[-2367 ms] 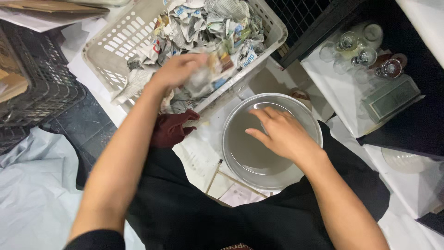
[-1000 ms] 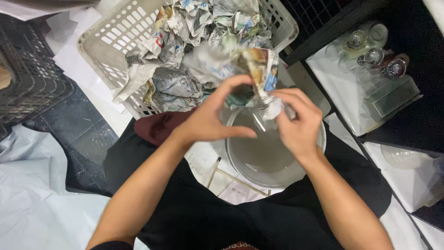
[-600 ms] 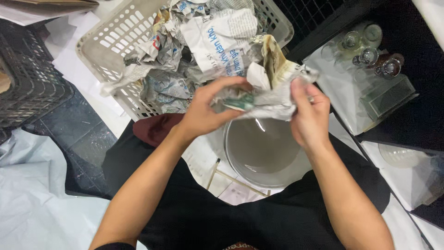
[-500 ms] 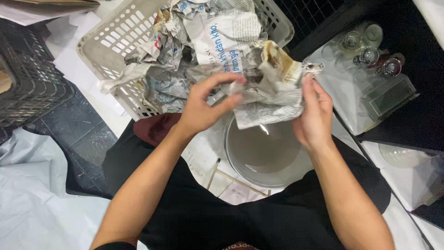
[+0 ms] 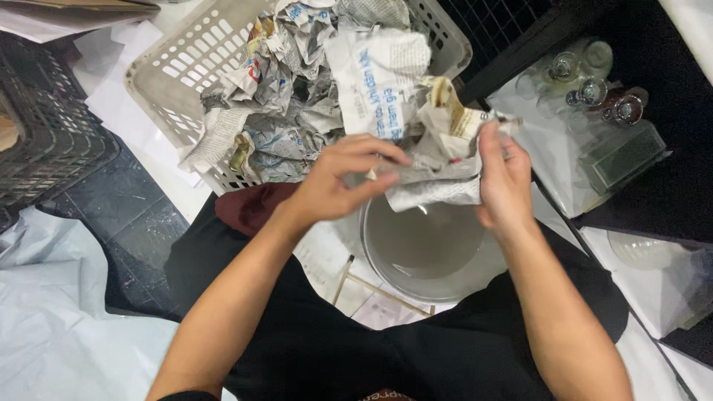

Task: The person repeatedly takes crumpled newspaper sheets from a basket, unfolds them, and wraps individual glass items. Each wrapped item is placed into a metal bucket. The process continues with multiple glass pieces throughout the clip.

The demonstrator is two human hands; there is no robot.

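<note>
Above the round grey metal bowl, which rests on the person's lap, both hands hold one crumpled sheet of newspaper. The left hand grips the left end of this sheet, with the fingers curled and the thumb pressed against them. The right hand holds the right end, the fingers closed over the paper edge and pointing up. The sheet hangs between the two hands, just over the far rim of the bowl, and it does not seem to touch the bowl.

Behind the hands stands a white plastic laundry basket with slotted walls, filled with more crumpled newspaper. To the right (on a white surface) there is a group of small clear drinking glasses and a clear rectangular box. A black wire crate is at the far left.

I think the risks here are small. The thin paper could tear if the hands pull apart too strongly. The bowl sits only on the lap, so a push from a wrist could tip it. A wide elbow movement to the right could also knock the glasses.
</note>
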